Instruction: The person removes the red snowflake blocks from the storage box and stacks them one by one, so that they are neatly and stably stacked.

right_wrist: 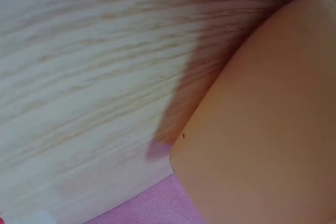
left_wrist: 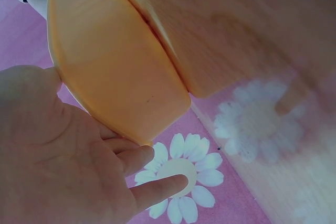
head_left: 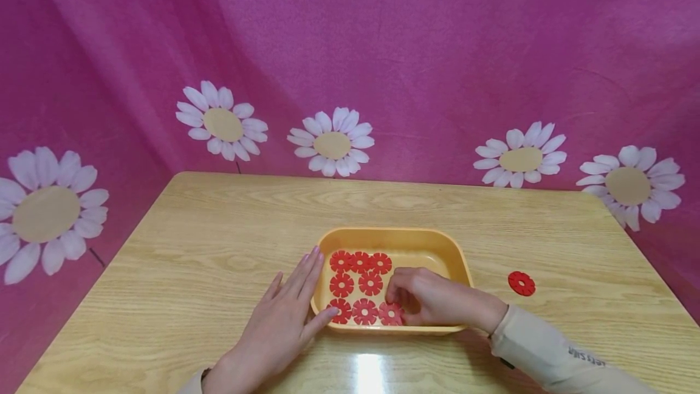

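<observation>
A yellow plastic tray [head_left: 410, 236] stands on the table, with several red flower-shaped discs laid in rows in its left half. My left hand [head_left: 279, 327] lies along the tray's left side, fingers extended and thumb over the near left corner, by a disc [head_left: 342, 309]. In the left wrist view the open palm [left_wrist: 63, 156] is against the tray's outer wall [left_wrist: 121, 61]. My right hand [head_left: 432, 300] reaches inside over the near rim, fingers curled down at the near-row red disc [head_left: 391, 315], pinching its edge. The right wrist view shows only the tray's outside [right_wrist: 262, 119].
A single red disc [head_left: 522, 283] lies on the wooden table [head_left: 229, 230] to the right of the tray. A purple cloth [head_left: 415, 65] printed with white daisies hangs behind and around the table.
</observation>
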The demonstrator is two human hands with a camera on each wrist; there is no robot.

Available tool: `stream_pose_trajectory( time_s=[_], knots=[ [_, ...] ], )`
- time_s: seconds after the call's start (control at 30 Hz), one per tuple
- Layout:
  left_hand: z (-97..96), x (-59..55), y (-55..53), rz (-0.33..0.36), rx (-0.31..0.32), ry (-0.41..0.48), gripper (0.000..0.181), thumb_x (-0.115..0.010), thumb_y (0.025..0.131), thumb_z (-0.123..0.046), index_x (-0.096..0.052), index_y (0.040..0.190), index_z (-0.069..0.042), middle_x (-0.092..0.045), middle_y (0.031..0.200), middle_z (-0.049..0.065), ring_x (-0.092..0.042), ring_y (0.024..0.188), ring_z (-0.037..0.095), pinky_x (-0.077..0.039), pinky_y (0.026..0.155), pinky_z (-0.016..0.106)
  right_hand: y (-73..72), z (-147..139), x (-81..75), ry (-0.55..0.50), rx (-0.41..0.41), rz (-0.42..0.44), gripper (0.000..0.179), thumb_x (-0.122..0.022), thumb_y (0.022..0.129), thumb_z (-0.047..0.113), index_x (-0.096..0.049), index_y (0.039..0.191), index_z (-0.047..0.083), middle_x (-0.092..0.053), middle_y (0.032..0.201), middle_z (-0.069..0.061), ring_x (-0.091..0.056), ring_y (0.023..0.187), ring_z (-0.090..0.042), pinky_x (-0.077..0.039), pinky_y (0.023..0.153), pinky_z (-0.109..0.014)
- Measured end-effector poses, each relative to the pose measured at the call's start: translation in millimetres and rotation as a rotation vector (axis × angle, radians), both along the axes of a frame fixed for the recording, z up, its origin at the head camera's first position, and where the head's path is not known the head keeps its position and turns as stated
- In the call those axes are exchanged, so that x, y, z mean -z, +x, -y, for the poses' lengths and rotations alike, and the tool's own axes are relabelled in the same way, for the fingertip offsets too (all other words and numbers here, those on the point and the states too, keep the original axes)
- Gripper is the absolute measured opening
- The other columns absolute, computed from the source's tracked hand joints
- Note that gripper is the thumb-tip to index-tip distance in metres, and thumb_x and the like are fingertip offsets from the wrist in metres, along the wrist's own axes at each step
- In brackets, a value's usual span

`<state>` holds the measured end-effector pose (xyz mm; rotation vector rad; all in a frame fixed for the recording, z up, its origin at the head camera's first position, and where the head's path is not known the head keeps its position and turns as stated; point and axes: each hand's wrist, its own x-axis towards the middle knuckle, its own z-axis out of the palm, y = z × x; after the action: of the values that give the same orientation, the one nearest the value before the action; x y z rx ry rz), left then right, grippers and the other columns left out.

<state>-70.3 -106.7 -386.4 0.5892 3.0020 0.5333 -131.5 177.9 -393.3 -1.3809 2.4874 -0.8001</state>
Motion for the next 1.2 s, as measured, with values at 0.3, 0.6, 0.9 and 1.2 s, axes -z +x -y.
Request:
stream_pose_trajectory(
  time_s=[0.3,0.6,0.9,1.2],
  knots=[
    [-0.2,-0.1,0.4,0.01,-0.003,0.001,0.085,-0.049,0.096,-0.06,-0.014,0.159,-0.015,-0.004,0.164,-0.005,-0.012,0.149,0.019,-0.02,0.115,0.056,0.0,-3,-0.9,-0.03,0.033,0.015,0.024,-0.076,0.074,0.001,-0.064,0.092,0.011,-0.061,0.086,0.007,-0.056,0.072,-0.002,-0.05,0.062,-0.016],
    [0.0,0.4,0.4,0.002,-0.003,0.004,0.084,-0.048,0.096,-0.06,-0.014,0.159,-0.014,-0.005,0.164,-0.004,-0.012,0.149,0.019,-0.02,0.115,0.056,-4.8,-15,-18.8,-0.044,0.107,-0.021,0.027,-0.076,0.071,-0.002,-0.064,0.092,0.01,-0.06,0.084,0.007,-0.056,0.074,-0.006,-0.052,0.064,-0.02],
    [0.4,0.6,0.8,-0.01,-0.004,-0.003,0.085,-0.049,0.096,-0.059,-0.015,0.159,-0.014,-0.005,0.164,-0.004,-0.012,0.149,0.019,-0.02,0.115,0.056,-9.9,-39,-41.6,-0.115,0.175,-0.108,0.029,-0.075,0.071,-0.004,-0.063,0.094,0.009,-0.061,0.086,0.006,-0.06,0.074,-0.011,-0.054,0.066,-0.025],
    [0.3,0.3,0.8,0.0,-0.005,-0.006,0.085,-0.05,0.095,-0.059,-0.014,0.159,-0.015,-0.006,0.165,-0.004,-0.013,0.149,0.02,-0.02,0.114,0.057,-6.5,-69,-56.8,-0.236,0.203,-0.227,0.036,-0.076,0.067,-0.007,-0.064,0.095,0.012,-0.063,0.088,0.008,-0.059,0.072,-0.009,-0.052,0.064,-0.023]
  ],
)
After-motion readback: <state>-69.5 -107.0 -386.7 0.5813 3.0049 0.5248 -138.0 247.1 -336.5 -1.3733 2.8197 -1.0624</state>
